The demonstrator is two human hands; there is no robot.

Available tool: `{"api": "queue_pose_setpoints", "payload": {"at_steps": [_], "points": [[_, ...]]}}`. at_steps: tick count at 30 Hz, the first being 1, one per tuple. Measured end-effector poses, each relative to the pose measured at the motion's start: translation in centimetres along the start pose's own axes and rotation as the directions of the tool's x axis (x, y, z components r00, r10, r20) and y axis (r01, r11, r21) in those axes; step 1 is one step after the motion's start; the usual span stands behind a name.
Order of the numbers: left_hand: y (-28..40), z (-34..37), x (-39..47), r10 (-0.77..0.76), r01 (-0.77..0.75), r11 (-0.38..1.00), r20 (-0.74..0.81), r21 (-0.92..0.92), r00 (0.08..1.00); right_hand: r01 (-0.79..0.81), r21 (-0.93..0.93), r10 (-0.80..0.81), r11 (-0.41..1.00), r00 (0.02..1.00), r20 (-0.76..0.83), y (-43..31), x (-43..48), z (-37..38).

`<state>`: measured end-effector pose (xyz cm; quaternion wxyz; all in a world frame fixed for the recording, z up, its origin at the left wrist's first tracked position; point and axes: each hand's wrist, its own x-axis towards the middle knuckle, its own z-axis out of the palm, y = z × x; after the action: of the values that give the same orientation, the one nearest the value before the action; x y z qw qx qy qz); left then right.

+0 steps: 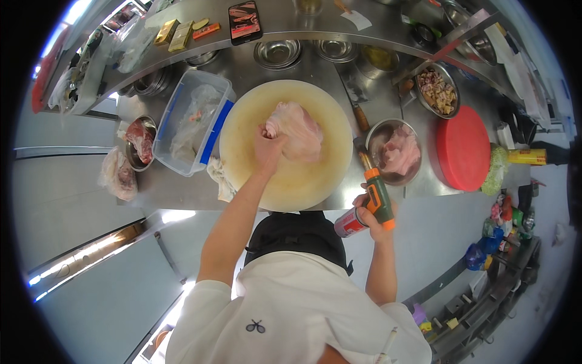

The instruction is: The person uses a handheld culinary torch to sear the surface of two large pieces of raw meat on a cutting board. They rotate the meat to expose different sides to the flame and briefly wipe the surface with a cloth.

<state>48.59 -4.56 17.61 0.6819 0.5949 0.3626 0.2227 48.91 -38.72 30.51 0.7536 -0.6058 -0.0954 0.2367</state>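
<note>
A large pale piece of raw meat [301,133] lies on a round, yellowed cutting board [295,191]. My left hand [269,152] grips its left edge, with the fingertips partly hidden by the folds. To the right of the board, my right hand [376,224] holds a green and orange blowtorch [378,195] fitted to a gas canister [349,224]. The torch's metal nozzle points up and away from me, between the board and a steel bowl [372,169]. I cannot see a flame. More pale raw meat [401,151] sits in that bowl.
Left of the board stands a clear plastic container [175,157]; beyond it is a bowl of red meat [140,139]. A cleaver's wooden handle [361,118] lies to the right, near a red round board [464,150] and a bowl of chopped pieces [437,91]. A shelf [291,27] overhangs the back.
</note>
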Motion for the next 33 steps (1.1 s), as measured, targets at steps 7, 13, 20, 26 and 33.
{"api": "queue_pose_setpoints", "payload": {"at_steps": [7, 13, 20, 26, 33], "points": [[4.5, -0.7, 3.1, -0.046, -0.032, 0.846, 0.132, 0.533, 0.99, -0.013, -0.017, 0.013, 1.0, 1.0, -0.001, 1.2, 0.6, -2.0], [3.7, 1.4, 1.2, -0.005, -0.096, 0.895, 0.225, 0.435, 0.974, -0.021, -0.019, 0.021, 1.0, 1.0, 0.0, 2.1, 0.7, -3.9], [4.4, 5.5, -0.1, -0.073, -0.091, 0.685, 0.193, 0.722, 0.978, 0.021, -0.033, -0.022, 0.999, 0.999, -0.036, 1.9, 1.2, -5.6], [0.7, 2.8, 4.1, -0.201, 0.092, 0.917, 0.25, 0.389, 0.947, 0.063, -0.027, -0.064, 0.998, 0.996, -0.066, 1.2, 1.3, -5.6], [-2.1, -2.9, 2.2, -0.399, 0.527, 0.753, 0.364, -0.393, 0.842, 0.03, 0.0, -0.03, 1.0, 0.998, -0.048, 1.1, 0.9, -5.8]]}}
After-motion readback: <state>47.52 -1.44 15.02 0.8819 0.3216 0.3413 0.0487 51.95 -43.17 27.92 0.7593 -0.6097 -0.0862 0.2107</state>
